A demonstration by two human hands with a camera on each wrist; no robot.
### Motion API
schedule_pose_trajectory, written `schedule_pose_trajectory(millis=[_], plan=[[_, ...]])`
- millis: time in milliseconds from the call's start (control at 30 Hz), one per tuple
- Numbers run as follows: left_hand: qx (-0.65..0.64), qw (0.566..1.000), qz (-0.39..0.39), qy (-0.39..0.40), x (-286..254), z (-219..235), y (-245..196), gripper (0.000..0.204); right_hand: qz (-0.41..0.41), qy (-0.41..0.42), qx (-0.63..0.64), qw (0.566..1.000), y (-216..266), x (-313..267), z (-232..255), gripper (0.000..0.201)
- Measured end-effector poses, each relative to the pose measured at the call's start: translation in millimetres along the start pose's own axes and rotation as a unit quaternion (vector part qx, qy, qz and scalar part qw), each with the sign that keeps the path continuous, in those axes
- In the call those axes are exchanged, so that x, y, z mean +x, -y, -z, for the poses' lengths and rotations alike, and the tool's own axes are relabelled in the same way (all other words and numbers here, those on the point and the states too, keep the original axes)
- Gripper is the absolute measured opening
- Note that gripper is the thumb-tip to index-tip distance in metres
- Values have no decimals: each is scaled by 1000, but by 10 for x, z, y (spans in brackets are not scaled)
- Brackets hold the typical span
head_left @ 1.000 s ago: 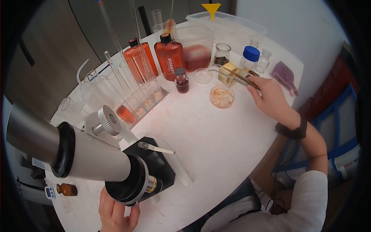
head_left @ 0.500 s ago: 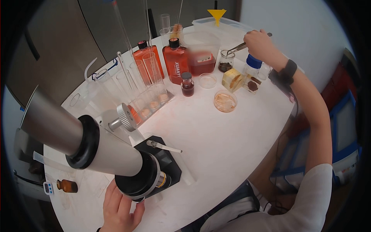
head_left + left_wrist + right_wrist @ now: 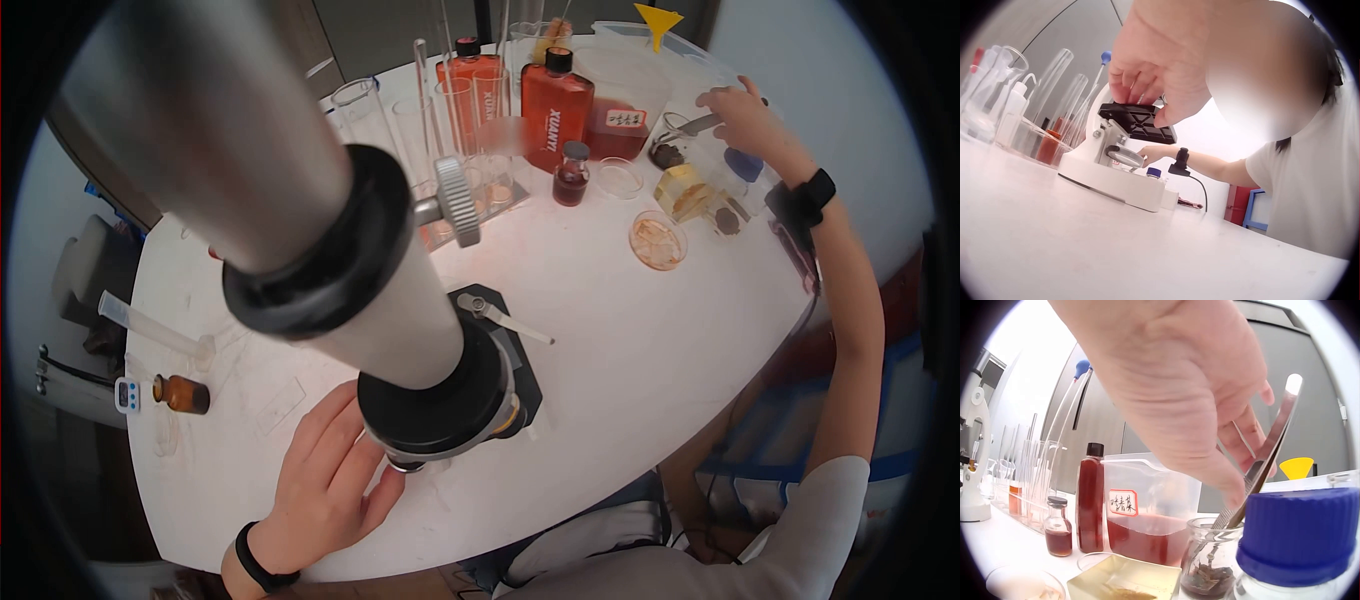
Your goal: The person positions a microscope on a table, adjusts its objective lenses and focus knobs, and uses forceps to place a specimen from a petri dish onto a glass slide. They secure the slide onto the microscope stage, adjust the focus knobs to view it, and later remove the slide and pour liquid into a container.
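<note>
My left hand [image 3: 325, 490] is at the microscope [image 3: 395, 320], beside its lower end. In the left wrist view its fingers and thumb grip the edges of the black stage [image 3: 1138, 122]. At the back right, my right hand [image 3: 750, 120] holds metal tweezers [image 3: 1277, 428] between thumb and fingers. Their tips reach down through the mouth of a small glass jar [image 3: 1192, 565] with dark, leafy-looking bits [image 3: 1210, 579] at the bottom. Close by the jar stands a bottle with a blue cap [image 3: 1300, 534]. A clear yellowish block [image 3: 683, 190] sits just in front.
A petri dish [image 3: 658, 240] holds pale orange pieces. Red bottles [image 3: 556, 110], a tub of red liquid [image 3: 1147, 534], a small dark vial [image 3: 571, 175] and racked test tubes [image 3: 1035, 481] line the back. At left lie an amber bottle [image 3: 182, 394] and a timer [image 3: 126, 394].
My right hand has moved from above the yellowish block back to the jar, and the tweezers now dip into it. The head view has shifted leftward. The left hand stays at the microscope.
</note>
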State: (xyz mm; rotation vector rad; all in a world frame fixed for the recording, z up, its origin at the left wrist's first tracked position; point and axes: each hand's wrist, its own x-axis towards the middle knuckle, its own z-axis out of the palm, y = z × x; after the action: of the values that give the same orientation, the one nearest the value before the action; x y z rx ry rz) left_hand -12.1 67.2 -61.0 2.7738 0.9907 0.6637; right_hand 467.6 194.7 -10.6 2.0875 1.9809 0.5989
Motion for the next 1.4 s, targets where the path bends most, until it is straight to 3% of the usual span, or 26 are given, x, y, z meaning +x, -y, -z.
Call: schedule_pose_trajectory(millis=[200,267,300,367,467,600,667,800,900,967,1167,1400], plan=[[0,999,-35,-20,17,-12,5,35,12,-60,24,998,-121,-132,-90,47],[1,999,-29,-23,31,-29,10,37,41,-150,2,988,-145,-164,-145,44],[5,999,-34,-26,29,-33,16,38,45,-147,4,988,-130,-175,-139,44],[11,999,-38,-26,23,-31,24,42,138,-285,-13,948,-88,-182,-76,41],[6,999,-40,-35,26,-40,29,43,173,-298,34,938,269,-398,160,37],[3,999,-34,-32,46,-22,20,43,226,-285,100,926,864,-759,450,30],[3,999,-34,-35,45,-41,22,42,262,-215,282,898,1106,-908,518,20],[-7,998,-31,-47,54,-43,22,42,318,-165,329,874,1535,-1171,517,15],[6,998,-43,-49,53,-33,25,42,309,-155,370,862,1749,-1229,561,17],[1,999,-30,-34,46,-27,23,43,313,-87,398,858,1805,-1233,613,16],[58,994,-7,-88,17,-55,21,51,308,-145,400,851,1898,-1226,624,22],[-13,998,32,-52,2,-38,16,58,292,-153,402,854,1934,-1227,605,25]])
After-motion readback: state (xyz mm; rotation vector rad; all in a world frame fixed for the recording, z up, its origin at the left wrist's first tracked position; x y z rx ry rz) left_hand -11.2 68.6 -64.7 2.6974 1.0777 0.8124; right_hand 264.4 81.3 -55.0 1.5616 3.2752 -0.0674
